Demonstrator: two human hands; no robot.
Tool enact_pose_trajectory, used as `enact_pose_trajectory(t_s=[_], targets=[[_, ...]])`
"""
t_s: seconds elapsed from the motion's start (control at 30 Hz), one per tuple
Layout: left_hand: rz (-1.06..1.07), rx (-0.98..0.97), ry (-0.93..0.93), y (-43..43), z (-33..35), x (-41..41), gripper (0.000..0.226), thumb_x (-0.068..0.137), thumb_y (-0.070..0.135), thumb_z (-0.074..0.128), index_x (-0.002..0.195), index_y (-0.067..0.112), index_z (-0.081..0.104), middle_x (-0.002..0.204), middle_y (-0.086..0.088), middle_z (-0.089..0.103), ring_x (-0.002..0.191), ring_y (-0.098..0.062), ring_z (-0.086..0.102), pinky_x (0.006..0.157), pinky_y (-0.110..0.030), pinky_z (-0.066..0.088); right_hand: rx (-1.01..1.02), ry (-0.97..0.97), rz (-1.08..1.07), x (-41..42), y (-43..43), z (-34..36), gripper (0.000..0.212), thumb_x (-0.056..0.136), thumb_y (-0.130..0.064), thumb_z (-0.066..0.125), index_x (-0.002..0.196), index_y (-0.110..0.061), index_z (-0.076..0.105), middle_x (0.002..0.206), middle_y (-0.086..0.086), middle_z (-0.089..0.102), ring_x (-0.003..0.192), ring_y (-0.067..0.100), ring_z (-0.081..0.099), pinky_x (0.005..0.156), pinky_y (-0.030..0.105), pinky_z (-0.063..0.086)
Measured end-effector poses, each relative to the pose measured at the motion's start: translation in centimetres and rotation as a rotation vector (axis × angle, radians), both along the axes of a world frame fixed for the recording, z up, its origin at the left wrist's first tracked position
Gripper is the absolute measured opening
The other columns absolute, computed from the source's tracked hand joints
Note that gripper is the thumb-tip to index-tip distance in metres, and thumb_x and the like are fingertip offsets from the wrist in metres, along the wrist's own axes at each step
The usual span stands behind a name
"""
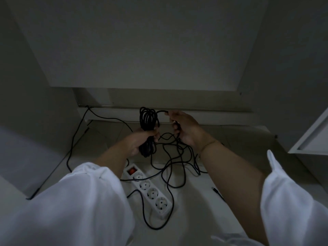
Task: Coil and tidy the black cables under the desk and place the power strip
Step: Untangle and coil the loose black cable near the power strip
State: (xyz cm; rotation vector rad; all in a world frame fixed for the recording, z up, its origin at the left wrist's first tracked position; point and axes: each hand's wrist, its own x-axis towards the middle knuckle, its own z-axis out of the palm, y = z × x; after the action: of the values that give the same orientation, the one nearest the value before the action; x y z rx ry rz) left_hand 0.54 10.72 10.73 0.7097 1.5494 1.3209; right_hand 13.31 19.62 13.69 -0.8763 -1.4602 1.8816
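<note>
Black cable, wound into a coil [148, 119] of several long loops, was gripped round its middle by the left hand [140, 142], fingers curled tight about the bundle, held above the floor [195, 210] towards the far skirting. Just to its right, the right hand [186, 128] pinched the running strand where it arched out of the top of the coil, with more of it trailing down past the palm. From there the loose cable [174, 162] sprawled in crossing loops over the pale floor, one run lying across the white power strip [150, 191], which lay flat and angled, its red switch [131, 171] at the far end and four sockets showing. To do this step well, I judged, each new loop should match the length of those already held, the strand should be let to turn freely so it lies flat, and slack should be lifted gently so the tangle opens rather than knots or drags the strip. A thinner black lead [71, 144] ran up by the left wall, apart from the coil
</note>
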Motion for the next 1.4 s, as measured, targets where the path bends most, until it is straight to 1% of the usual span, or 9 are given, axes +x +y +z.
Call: enact_pose_trajectory(t_s=[0.23,0.43,0.6,0.73,0.8,0.9,1.07,1.27,1.4], targets=[[-0.004,-0.030,-0.060,0.7,-0.1,0.6,0.008,0.094,0.020,0.056,0.088,0.016,0.059,0.052,0.006,0.053,0.052,-0.008,0.056,0.060,-0.023,0.047,-0.274,0.204,-0.218,-1.5,-0.5,-0.4,0.017,0.096,-0.020,0.049,0.083,-0.016,0.061,0.064,-0.004,0.041,0.031,0.002,0.029,0.032,0.011,0.023],[0.047,0.010,-0.106,0.9,-0.4,0.8,0.017,0.096,0.012,0.049,0.079,0.015,0.055,0.047,0.006,0.042,0.039,-0.006,0.040,0.050,-0.022,0.043,0.043,-0.160,0.005,-2.1,-1.6,-0.2,0.019,0.097,-0.017,0.047,0.103,-0.010,0.064,0.063,-0.001,0.048,0.037,0.005,0.035,0.035,0.015,0.027],[0.069,0.089,-0.159,1.1,-0.2,1.0,0.033,0.096,0.007,0.040,0.065,0.015,0.050,0.050,0.002,0.048,0.036,-0.005,0.038,0.042,-0.017,0.036,-0.114,-0.161,0.115,-2.8,-2.3,0.6,0.037,0.093,-0.032,0.054,0.068,-0.006,0.050,0.050,0.005,0.050,0.036,0.016,0.046,0.040,0.022,0.037],[0.130,0.118,-0.190,0.9,-0.2,0.8,0.031,0.097,0.012,0.042,0.067,0.013,0.049,0.044,0.004,0.041,0.034,-0.005,0.034,0.037,-0.016,0.034,0.128,-0.430,0.227,-1.6,-2.6,0.6,0.047,0.091,-0.051,0.049,0.065,-0.011,0.050,0.036,-0.005,0.051,0.034,0.008,0.040,0.037,0.012,0.029],[0.154,0.128,-0.248,1.0,-0.2,0.5,0.029,0.097,0.012,0.043,0.069,0.013,0.049,0.042,0.005,0.040,0.033,-0.004,0.033,0.035,-0.015,0.032,0.143,-0.421,0.291,-1.3,-2.4,0.1,0.044,0.094,-0.049,0.043,0.076,-0.011,0.056,0.051,-0.006,0.053,0.032,0.003,0.034,0.035,0.012,0.026],[0.245,0.177,-0.392,1.4,0.0,-0.3,0.027,0.099,0.010,0.034,0.085,0.016,0.055,0.040,0.007,0.036,0.031,-0.004,0.030,0.036,-0.015,0.028,0.019,-0.323,0.400,-1.1,-2.0,-0.3,0.028,0.098,-0.033,0.043,0.096,-0.011,0.060,0.067,-0.004,0.054,0.051,0.006,0.039,0.049,0.015,0.036],[0.244,0.181,-0.417,1.0,-0.1,-1.1,0.023,0.099,0.012,0.035,0.084,0.016,0.052,0.038,0.007,0.034,0.029,-0.004,0.030,0.034,-0.015,0.026,-0.017,-0.342,0.548,-0.2,-1.7,-0.4,0.023,0.100,-0.024,0.039,0.087,-0.015,0.056,0.071,0.002,0.056,0.070,0.013,0.059,0.063,0.020,0.050],[0.139,0.115,-0.252,1.3,0.0,0.0,0.019,0.097,0.018,0.046,0.080,0.016,0.055,0.043,0.007,0.043,0.034,-0.004,0.035,0.036,-0.015,0.032,-0.001,-0.315,0.340,0.1,-1.8,-0.7,0.024,0.100,-0.035,0.036,0.087,-0.025,0.054,0.068,0.002,0.056,0.066,0.014,0.059,0.075,0.030,0.052],[0.114,0.061,-0.208,1.2,-0.2,0.1,0.013,0.095,0.024,0.052,0.084,0.017,0.054,0.045,0.007,0.044,0.035,-0.005,0.037,0.037,-0.015,0.036,-0.152,-0.095,0.096,-0.1,-1.2,-0.2,0.032,0.102,-0.029,0.029,0.078,-0.020,0.048,0.054,0.002,0.044,0.045,0.013,0.045,0.051,0.022,0.046]])
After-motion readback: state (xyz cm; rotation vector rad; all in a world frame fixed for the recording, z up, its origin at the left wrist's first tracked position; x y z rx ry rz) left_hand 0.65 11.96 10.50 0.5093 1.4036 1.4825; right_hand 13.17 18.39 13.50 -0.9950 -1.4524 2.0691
